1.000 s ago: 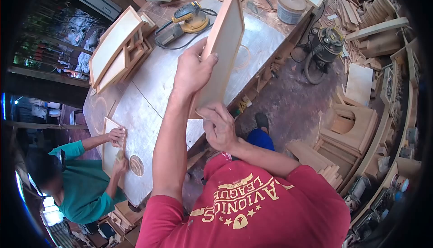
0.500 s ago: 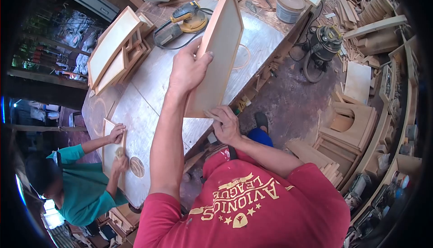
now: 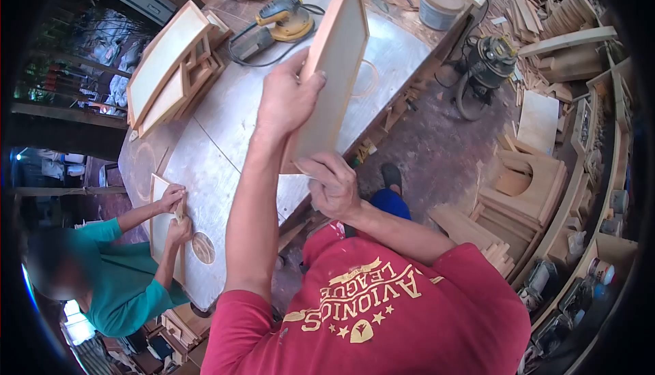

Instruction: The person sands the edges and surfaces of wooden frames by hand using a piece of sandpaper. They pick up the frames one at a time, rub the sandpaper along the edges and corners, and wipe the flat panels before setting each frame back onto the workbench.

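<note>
My left hand (image 3: 292, 94) grips the side edge of a wood-framed panel (image 3: 334, 68), thumb on its face and fingers behind. The panel is a pale board with a light wood border, held tilted up above the metal-topped worktable (image 3: 235, 126). At the panel's lower corner is my right hand (image 3: 333, 184), its fingers curled together close to the bottom edge. Whatever sits between those fingers is too small to make out. An orbital sander (image 3: 290, 24) with a yellow base lies on the table beyond my left hand.
Framed panels (image 3: 170, 68) are stacked on the table's left side. Across from them, a co-worker in a green shirt (image 3: 129, 279) handles another panel (image 3: 158, 221). A tub (image 3: 440, 5) stands at the back. A shop vacuum (image 3: 490, 61) and wooden boxes (image 3: 518, 187) occupy the floor at right.
My right hand has shifted slightly down, its fingers now more curled at the panel's lower corner. The panel has turned slightly in my left hand's grip. The co-worker's hands have moved closer together.
</note>
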Demonstrator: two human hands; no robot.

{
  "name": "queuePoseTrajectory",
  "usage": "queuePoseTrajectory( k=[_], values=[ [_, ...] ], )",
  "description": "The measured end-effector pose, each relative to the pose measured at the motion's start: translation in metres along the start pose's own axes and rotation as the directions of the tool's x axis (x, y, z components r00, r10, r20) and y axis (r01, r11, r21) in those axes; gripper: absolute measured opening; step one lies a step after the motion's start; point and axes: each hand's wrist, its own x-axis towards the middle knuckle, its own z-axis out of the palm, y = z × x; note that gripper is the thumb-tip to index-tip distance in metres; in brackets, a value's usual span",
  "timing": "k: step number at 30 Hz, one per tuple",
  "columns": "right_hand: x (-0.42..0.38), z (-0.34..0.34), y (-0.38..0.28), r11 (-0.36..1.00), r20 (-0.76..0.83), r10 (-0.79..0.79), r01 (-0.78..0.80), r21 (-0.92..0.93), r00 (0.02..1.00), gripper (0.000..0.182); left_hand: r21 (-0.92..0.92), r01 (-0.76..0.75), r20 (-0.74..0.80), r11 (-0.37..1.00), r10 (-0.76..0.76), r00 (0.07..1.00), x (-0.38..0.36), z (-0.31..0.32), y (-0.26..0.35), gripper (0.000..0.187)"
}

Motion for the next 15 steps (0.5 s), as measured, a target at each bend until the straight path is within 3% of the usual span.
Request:
queuePoseTrajectory(
  k=[4, 8, 10, 12, 15],
  values=[
    [-0.012, 0.001, 0.008, 0.991, 0.028, 0.126, -0.124, -0.043, 0.992, 0.04, 0.079, -0.001, 0.011, 0.997, 0.0, 1.0, 0.004, -0.003, 0.0, 0.056],
    [0.007, -0.002, -0.004, 0.999, 0.037, 0.034, -0.035, 0.023, 0.999, 0.04, 0.072, 0.004, 0.038, 0.997, -0.007, 0.999, -0.001, -0.002, 0.006, 0.056],
    [-0.021, 0.004, 0.019, 0.997, 0.027, 0.077, -0.076, -0.025, 0.997, 0.04, 0.078, -0.054, -0.004, 0.995, 0.054, 0.999, 0.001, 0.0, -0.001, 0.056],
    [-0.034, 0.005, 0.041, 0.994, 0.037, 0.094, -0.092, -0.058, 0.995, 0.04, 0.097, -0.016, 0.009, 0.995, 0.015, 1.0, 0.0, -0.002, 0.004, 0.056],
    [-0.026, 0.004, 0.029, 0.989, 0.037, 0.13, -0.132, 0.059, 0.991, 0.04, 0.076, 0.011, 0.027, 0.997, -0.013, 1.0, 0.002, -0.003, 0.014, 0.056]
  ],
)
